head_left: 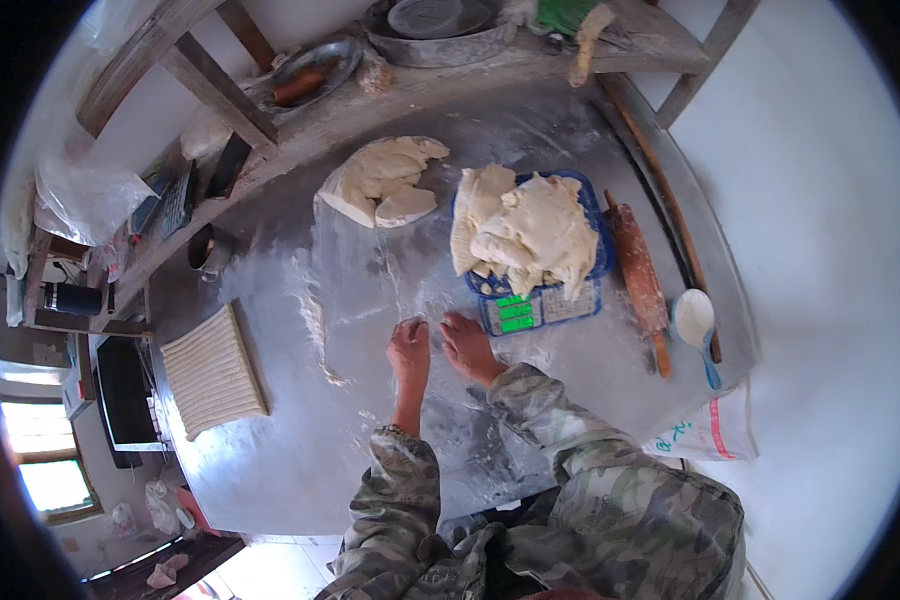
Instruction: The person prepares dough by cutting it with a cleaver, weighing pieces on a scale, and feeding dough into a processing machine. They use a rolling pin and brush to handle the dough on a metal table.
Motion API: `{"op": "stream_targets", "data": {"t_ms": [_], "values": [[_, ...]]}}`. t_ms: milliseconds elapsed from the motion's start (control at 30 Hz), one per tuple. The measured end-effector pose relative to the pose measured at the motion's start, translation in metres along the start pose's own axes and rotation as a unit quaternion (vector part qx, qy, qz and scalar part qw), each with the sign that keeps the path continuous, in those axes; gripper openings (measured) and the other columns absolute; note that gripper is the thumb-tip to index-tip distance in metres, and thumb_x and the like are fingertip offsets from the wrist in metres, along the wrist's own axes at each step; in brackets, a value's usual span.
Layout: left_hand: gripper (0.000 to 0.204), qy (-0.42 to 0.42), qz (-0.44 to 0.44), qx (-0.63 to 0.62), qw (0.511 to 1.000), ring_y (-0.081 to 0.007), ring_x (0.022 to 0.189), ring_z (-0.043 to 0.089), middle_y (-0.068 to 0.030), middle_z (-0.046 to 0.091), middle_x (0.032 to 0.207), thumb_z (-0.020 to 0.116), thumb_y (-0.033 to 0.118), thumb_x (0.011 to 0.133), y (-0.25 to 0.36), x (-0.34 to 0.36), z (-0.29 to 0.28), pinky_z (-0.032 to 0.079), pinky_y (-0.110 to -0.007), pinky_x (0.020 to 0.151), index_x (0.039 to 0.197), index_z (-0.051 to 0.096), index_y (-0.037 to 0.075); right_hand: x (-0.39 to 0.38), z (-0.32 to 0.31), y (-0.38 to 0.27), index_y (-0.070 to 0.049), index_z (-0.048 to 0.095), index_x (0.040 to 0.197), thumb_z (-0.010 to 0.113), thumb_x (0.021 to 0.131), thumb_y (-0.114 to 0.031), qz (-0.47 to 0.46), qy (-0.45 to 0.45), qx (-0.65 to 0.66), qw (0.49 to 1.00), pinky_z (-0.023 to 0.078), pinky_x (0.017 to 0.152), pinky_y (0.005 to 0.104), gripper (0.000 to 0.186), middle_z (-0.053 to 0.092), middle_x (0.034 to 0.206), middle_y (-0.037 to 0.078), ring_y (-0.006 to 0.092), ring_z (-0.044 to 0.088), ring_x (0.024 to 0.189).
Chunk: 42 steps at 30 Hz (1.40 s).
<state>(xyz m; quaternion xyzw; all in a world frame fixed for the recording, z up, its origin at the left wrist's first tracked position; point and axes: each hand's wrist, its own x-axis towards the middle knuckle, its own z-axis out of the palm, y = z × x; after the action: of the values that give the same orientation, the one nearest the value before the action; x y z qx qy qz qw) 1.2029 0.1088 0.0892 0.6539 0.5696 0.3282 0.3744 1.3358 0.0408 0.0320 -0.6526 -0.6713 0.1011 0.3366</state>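
Observation:
My left hand (409, 349) is low over the middle of the metal table, its fingers curled together. Close beside it, my right hand (469, 350) also has bent fingers, just left of the scale's front. What either hand pinches, if anything, is too small to make out. A blue scale (548, 306) with a green display carries a large heap of pale dough (530, 230). Behind my hands lies another big piece of dough (383, 183), with a smaller lump against it. At the left is a flat sheet of dough (215, 370) marked into narrow strips.
To the right lie a red-brown rolling pin (638, 270), a long wooden stick (665, 190) and a blue-handled scoop (694, 322) of white powder. A metal cup (208, 250) stands at the left. A wooden shelf (410, 90) with pans runs along the back. Flour streaks (312, 315) mark the table.

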Motion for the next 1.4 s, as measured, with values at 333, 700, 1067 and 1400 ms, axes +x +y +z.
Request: {"op": "stream_targets", "data": {"t_ms": [333,700,1067,1400], "values": [[0.042,-0.018,-0.087,-0.210,0.974,-0.0194,0.091,0.069,-0.0093,0.072,0.101,0.065,0.035,0.096,0.104,-0.030,0.030,0.053,-0.033,0.078,0.119,0.066,0.000,-0.061,-0.237,0.025,0.004,0.062,0.127,0.065,0.095,-0.016,0.291,0.043,0.157,0.943,0.055,0.083,0.0306,0.038,0.072,0.112,0.016,0.0154,0.069,0.097],[0.043,-0.081,-0.298,-0.487,0.817,-0.0162,0.087,0.062,-0.0020,0.062,0.092,0.073,0.047,0.089,0.190,0.027,0.134,0.052,-0.036,0.074,0.109,0.065,0.010,0.087,-0.248,0.064,0.005,0.057,0.131,0.075,0.084,-0.025,0.179,0.189,0.182,0.948,0.052,0.085,0.0339,0.059,0.069,0.112,0.022,0.0251,0.068,0.101],[0.038,-0.014,-0.178,-0.603,0.777,-0.0117,0.074,0.059,-0.0020,0.067,0.090,0.074,0.039,0.089,0.206,-0.057,0.080,0.048,-0.029,0.062,0.106,0.069,0.005,0.041,-0.308,-0.050,0.002,0.052,0.139,0.065,0.093,-0.013,0.165,0.091,0.290,0.938,0.051,0.096,0.0356,0.050,0.064,0.126,0.019,0.0253,0.063,0.111],[0.040,0.281,-0.153,-0.607,0.727,-0.0096,0.081,0.059,-0.0004,0.067,0.095,0.076,0.035,0.088,0.088,-0.281,-0.053,0.048,-0.028,0.069,0.112,0.068,0.004,-0.095,-0.169,-0.167,0.006,0.051,0.139,0.064,0.093,-0.009,0.059,-0.156,0.416,0.894,0.050,0.097,0.0357,0.051,0.061,0.130,0.017,0.0244,0.061,0.112]]}}
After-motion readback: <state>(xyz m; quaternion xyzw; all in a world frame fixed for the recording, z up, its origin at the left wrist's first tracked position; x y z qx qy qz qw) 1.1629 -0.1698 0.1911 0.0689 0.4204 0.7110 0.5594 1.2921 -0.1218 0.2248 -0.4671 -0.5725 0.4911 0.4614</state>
